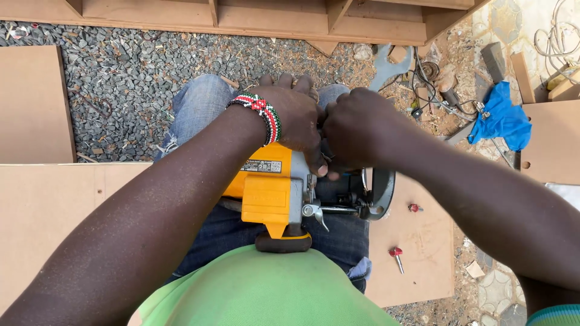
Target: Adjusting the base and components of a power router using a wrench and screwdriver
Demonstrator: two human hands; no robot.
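Note:
A yellow and grey power router (275, 193) lies on its side across my lap, its round metal base (380, 190) pointing right. My left hand (293, 118), with a beaded bracelet at the wrist, is wrapped over the top of the router's body. My right hand (356, 130) is closed around the collet end, just above the base; what its fingers pinch is hidden. Two red-tipped router bits (397, 255) (414, 207) lie on the brown board (423, 241) to the right of my knee.
Flat brown boards lie at the left (36, 102) and right (553, 142). Grey gravel (127, 72) covers the ground ahead. A wooden frame (272, 18) runs along the top. A blue cloth (501, 118), a metal wrench (386, 66) and cables (435, 90) sit at the upper right.

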